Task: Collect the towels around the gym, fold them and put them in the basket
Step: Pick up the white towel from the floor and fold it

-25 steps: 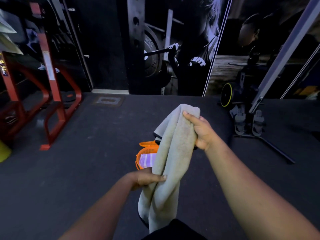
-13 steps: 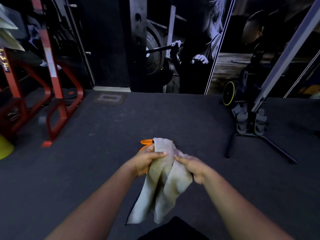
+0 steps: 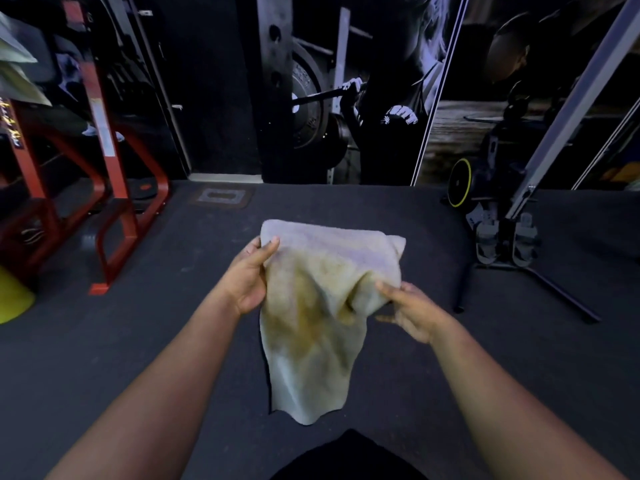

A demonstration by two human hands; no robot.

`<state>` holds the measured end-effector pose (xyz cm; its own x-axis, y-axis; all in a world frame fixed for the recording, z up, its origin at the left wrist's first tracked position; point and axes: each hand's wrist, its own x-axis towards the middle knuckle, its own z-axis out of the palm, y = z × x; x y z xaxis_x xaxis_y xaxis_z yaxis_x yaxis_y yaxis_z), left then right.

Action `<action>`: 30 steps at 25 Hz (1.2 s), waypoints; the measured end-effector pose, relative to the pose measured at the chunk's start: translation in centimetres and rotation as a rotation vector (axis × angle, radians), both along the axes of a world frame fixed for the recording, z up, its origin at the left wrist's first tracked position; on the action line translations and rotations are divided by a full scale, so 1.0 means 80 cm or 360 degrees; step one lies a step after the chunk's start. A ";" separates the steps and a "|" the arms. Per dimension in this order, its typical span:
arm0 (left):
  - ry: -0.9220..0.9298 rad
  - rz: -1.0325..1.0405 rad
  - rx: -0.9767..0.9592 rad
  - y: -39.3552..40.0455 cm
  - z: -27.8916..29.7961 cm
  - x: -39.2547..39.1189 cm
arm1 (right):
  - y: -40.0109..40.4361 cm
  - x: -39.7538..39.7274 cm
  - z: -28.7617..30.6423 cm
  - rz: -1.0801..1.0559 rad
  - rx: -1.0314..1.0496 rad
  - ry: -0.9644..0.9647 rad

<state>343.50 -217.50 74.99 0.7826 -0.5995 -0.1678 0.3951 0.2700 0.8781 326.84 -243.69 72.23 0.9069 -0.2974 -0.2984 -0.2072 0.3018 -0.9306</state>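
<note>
Got the towel (image 3: 322,306) up in front of me over the gym floor (image 3: 173,341), both hands on it. It's a soft, nubby terry cloth, pale cream with a yellowish-brown blotch through the middle. The top edge is folded over into a rounded, fairly straight band, and the rest hangs down in a loose tapering flap with a wavy bottom hem.

My left hand (image 3: 247,278) grips the towel's upper left corner, thumb on the front and fingers curled round behind. My right hand (image 3: 412,311) pinches a bunched fold at the towel's right side, a bit lower, fingers partly spread.

The floor is dark speckled rubber matting. Left of the towel stands a red steel rack (image 3: 114,188) with tubular looped feet. Right of the towel sits a black machine (image 3: 498,216) with a yellow-rimmed wheel.
</note>
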 end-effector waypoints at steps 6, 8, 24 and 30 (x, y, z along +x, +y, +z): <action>-0.0226 -0.0055 0.0586 0.018 -0.006 0.004 | -0.008 0.026 0.021 -0.0287 -0.0228 -0.0219; -0.0215 -0.0047 0.0276 0.014 0.006 0.013 | -0.016 0.028 0.029 -0.0296 0.0069 -0.0323; -0.0207 0.0335 0.0732 0.005 -0.036 0.030 | -0.040 0.028 -0.002 -0.0244 -0.0245 -0.0224; -0.0374 0.0445 0.0609 -0.005 -0.037 0.037 | -0.031 0.019 -0.023 0.0225 -0.0848 0.0261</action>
